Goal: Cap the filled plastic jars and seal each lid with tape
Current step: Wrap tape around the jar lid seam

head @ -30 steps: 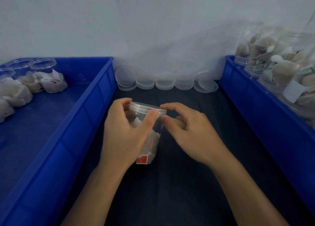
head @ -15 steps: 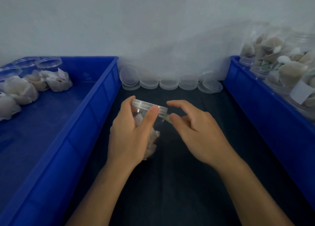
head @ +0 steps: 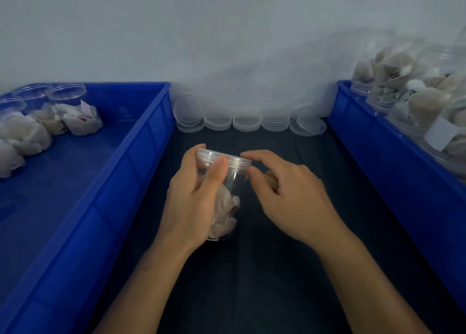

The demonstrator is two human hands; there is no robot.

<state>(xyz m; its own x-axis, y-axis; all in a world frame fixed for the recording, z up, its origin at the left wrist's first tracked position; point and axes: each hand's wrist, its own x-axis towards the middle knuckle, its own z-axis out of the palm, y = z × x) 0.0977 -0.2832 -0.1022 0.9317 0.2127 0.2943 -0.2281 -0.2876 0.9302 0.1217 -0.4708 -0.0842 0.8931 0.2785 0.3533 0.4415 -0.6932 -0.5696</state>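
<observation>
Left hand [head: 194,197] wraps the jar [head: 224,200], upright on the dark mat between the blue bins, thumb on the lid [head: 224,158]. Right hand [head: 292,195] pinches at the lid's right edge — looks like the taping step, though tape itself isn't discernible. Next: likely turn jar, press the strip round the seam.

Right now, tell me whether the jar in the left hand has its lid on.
On. A clear lid sits over the mouth of the jar gripped by the left hand.

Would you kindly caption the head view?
Left hand grips capped jar; right hand pinches at its lid.
</observation>
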